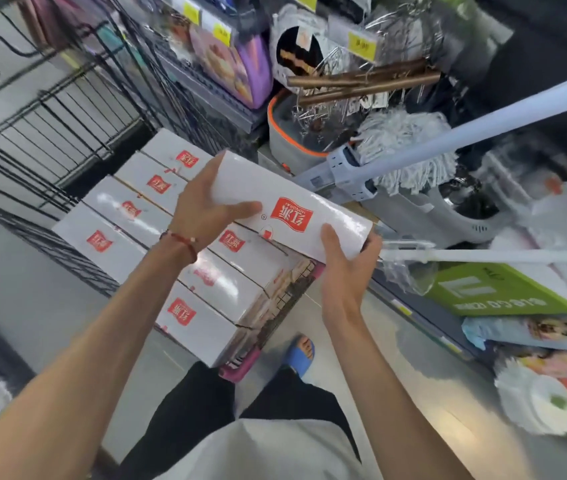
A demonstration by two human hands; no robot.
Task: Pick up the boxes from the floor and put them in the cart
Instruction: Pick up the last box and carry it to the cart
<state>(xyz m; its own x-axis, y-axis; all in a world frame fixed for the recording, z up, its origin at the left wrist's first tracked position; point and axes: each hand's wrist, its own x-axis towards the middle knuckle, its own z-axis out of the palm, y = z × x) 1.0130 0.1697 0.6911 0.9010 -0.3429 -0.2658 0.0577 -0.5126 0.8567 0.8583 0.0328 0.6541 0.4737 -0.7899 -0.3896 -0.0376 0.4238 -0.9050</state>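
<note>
White box [292,206] with a red logo is held in the air between both hands, forearms stretched forward. The left hand [202,209] clasps its far end, thumb laid across the top. The right hand [347,268] cups the near corner, fingers curled underneath. Just below the grip, stacked boxes [212,282] fill the wire cart [50,126].
</note>
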